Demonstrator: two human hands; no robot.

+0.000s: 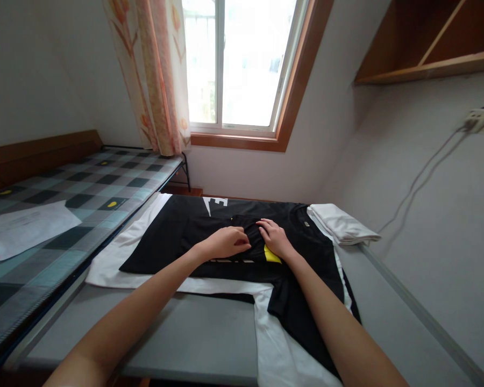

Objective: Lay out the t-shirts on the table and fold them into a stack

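A black T-shirt (167, 236) with white lettering and a yellow patch lies spread out, its collar to the right. Beneath it a white garment (108, 271) shows along the left and front edges, with a white sleeve hanging toward me. My left hand (228, 242) is over the middle of the black shirt, fingers curled in on a fold of its cloth; the fingertips are partly hidden. Just right of it, my right hand (275, 236) rests palm down on the same folded cloth, fingers extended, beside the yellow patch.
The clothes lie on a grey table (210, 333). A folded white cloth (341, 223) sits at its right back edge. To the left stands a bed with a checked mattress (68, 188) and papers (32, 228). A cable (419, 177) runs down the right wall.
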